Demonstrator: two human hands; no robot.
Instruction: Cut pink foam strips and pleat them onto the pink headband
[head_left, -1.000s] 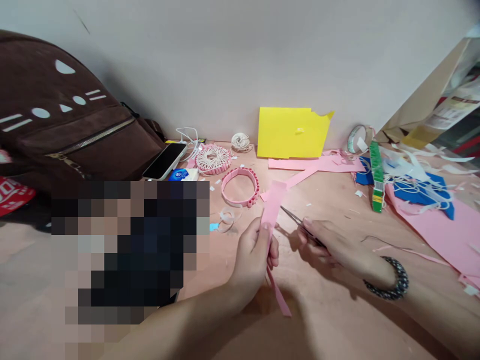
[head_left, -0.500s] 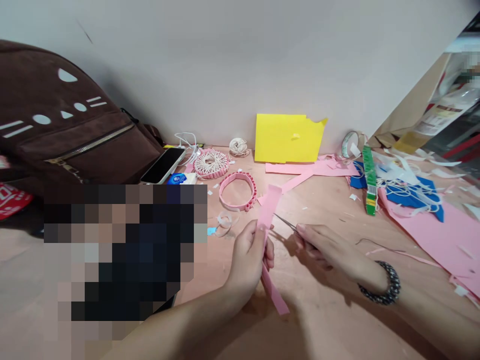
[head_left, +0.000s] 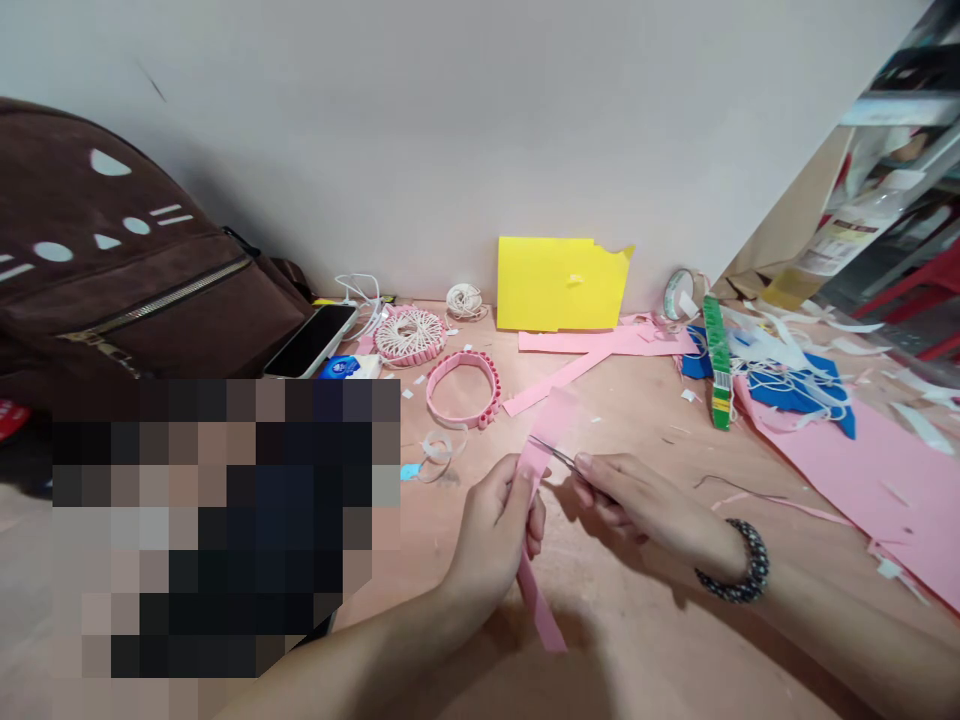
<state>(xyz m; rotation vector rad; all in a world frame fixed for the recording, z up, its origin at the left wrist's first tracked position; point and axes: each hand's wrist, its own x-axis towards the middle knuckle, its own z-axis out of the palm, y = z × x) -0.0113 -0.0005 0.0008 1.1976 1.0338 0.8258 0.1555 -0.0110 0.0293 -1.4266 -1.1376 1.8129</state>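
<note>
Scissors (head_left: 556,456) gripped in my right hand (head_left: 630,502) have closed on the pink paper strip (head_left: 538,596) running upright through my clenched left hand (head_left: 491,542).

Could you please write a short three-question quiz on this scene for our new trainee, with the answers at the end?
1. Which hand holds the small scissors?
2. True or false: the pink paper strip is held in the left hand.
3. What colour is the card at the wall? A) blue B) yellow C) green

Key:
1. The right hand
2. True
3. B
</note>
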